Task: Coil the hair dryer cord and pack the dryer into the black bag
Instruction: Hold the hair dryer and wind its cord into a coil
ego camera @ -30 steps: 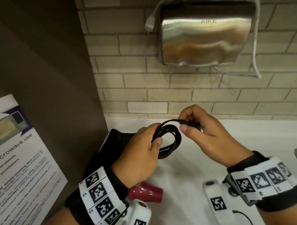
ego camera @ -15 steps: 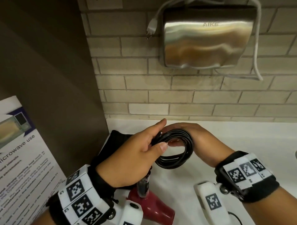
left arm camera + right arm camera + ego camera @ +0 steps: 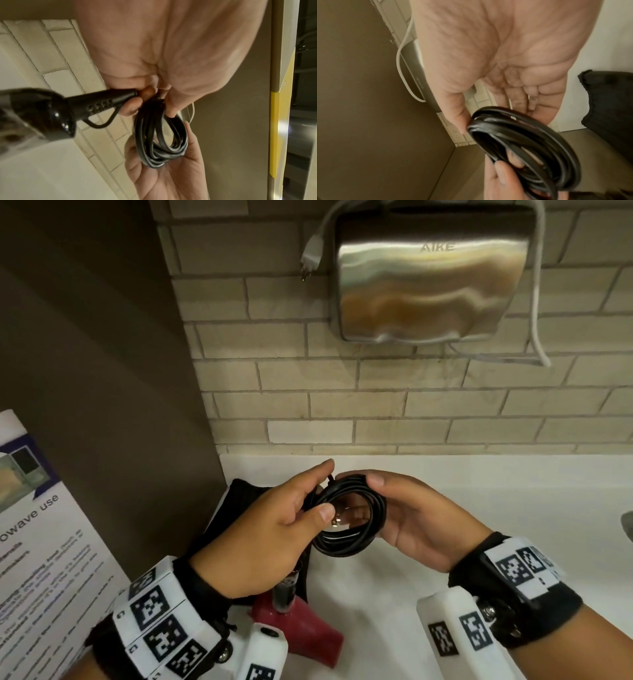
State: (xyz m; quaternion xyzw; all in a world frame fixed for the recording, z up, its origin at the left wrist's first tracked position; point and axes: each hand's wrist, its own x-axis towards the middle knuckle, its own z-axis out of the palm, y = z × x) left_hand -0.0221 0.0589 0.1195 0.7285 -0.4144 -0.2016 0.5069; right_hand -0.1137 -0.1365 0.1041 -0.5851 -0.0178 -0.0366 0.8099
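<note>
The black cord (image 3: 356,542) is wound into a tight coil (image 3: 159,140) held above the white counter. My left hand (image 3: 274,529) grips the coil's left side, thumb across its strands. My right hand (image 3: 411,518) cups the coil's right side, thumb on top and fingers behind (image 3: 518,129). The red hair dryer (image 3: 308,631) hangs below my left wrist by its black cord end (image 3: 102,104). The black bag (image 3: 236,508) lies on the counter behind my left hand, also seen at the right in the right wrist view (image 3: 607,101).
A steel hand dryer (image 3: 428,275) with a white cable and loose plug (image 3: 311,254) hangs on the brick wall. A dark panel (image 3: 102,371) stands at left, with a printed microwave notice (image 3: 44,542) below. The white counter (image 3: 479,484) runs to the right.
The right hand has let go of the plug end, passed round the coil and now cups its right side. The coil is tighter and both hands sit a little lower.
</note>
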